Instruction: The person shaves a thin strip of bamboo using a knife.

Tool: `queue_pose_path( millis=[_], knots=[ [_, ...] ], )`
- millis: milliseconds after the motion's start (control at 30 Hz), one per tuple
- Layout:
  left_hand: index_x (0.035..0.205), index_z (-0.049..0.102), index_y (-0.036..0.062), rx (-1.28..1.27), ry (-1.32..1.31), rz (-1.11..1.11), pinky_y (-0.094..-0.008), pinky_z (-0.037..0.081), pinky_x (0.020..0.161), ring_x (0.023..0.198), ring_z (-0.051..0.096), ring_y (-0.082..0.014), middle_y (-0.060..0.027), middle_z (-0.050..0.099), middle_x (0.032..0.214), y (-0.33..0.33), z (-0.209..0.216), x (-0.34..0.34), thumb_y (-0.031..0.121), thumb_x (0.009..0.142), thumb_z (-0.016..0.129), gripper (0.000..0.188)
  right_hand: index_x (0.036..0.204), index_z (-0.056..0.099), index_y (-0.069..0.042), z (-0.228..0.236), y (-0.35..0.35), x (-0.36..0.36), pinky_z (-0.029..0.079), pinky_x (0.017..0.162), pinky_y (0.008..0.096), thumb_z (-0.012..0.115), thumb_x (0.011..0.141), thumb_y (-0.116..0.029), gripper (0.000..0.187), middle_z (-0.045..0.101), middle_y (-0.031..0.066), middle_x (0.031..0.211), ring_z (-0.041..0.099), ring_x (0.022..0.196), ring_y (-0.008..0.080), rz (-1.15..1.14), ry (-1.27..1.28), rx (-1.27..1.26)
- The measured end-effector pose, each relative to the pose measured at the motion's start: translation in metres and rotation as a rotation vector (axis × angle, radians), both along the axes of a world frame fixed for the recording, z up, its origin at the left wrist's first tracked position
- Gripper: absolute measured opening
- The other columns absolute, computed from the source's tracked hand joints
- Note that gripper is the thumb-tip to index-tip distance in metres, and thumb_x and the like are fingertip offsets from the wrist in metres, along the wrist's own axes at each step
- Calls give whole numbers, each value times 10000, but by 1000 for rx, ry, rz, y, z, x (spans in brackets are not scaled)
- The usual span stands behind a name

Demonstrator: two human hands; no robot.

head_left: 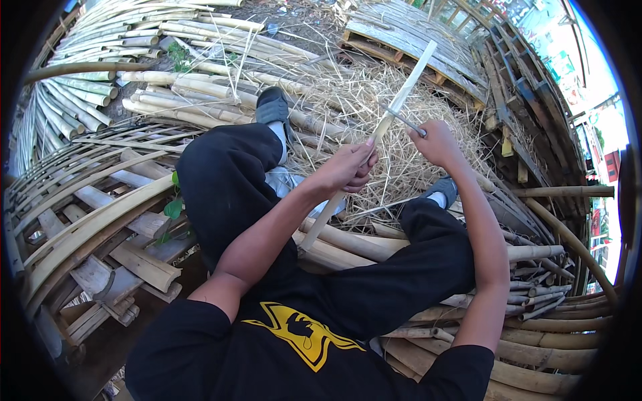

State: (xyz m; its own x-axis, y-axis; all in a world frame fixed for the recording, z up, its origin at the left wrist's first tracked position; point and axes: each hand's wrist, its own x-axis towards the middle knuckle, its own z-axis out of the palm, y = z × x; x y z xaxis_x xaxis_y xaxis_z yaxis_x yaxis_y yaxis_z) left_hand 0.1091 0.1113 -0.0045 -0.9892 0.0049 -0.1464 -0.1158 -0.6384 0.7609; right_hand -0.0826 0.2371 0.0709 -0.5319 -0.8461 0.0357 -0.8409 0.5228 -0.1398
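My left hand is closed around a long pale bamboo strip. The strip slants from low between my legs up to the far right. In my right hand is a thin-bladed knife, gripped by its handle. Its narrow blade points up and left and crosses the strip just beyond my left hand. Whether the edge bites into the bamboo cannot be made out. Below both hands lies a heap of pale bamboo shavings.
Bamboo poles are stacked at the far left, and more poles lie at the lower right. A wooden pallet lies beyond the shavings. Stacked pallets stand at the right. Split bamboo pieces form a rack at the left.
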Motion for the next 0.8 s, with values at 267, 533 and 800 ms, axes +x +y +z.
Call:
queue_pose_path(
  millis=[267, 533, 800],
  knots=[
    [752, 363, 121, 187, 65, -129, -182, 127, 302, 374, 180, -13, 83, 222, 525, -7, 7, 10, 373, 1007, 339, 359, 701, 637, 45, 5, -23, 30, 493, 702, 453, 572, 784, -213, 279, 610, 252, 704, 613, 691, 394, -57, 8, 74],
    [749, 363, 139, 241, -33, -118, -181, 115, 293, 373, 158, -6, 90, 205, 514, -3, 8, 10, 365, 1003, 355, 339, 784, 681, 1, -4, -31, -14, 512, 742, 452, 579, 734, -230, 257, 648, 237, 783, 647, 798, 375, -184, 191, 191],
    [747, 385, 129, 166, 18, -26, -183, 136, 288, 346, 172, -15, 82, 214, 501, -17, 19, 10, 390, 1001, 347, 366, 861, 642, 79, 5, 54, -102, 481, 814, 443, 546, 767, -271, 374, 629, 302, 909, 621, 907, 414, -704, 206, -126]
  ],
)
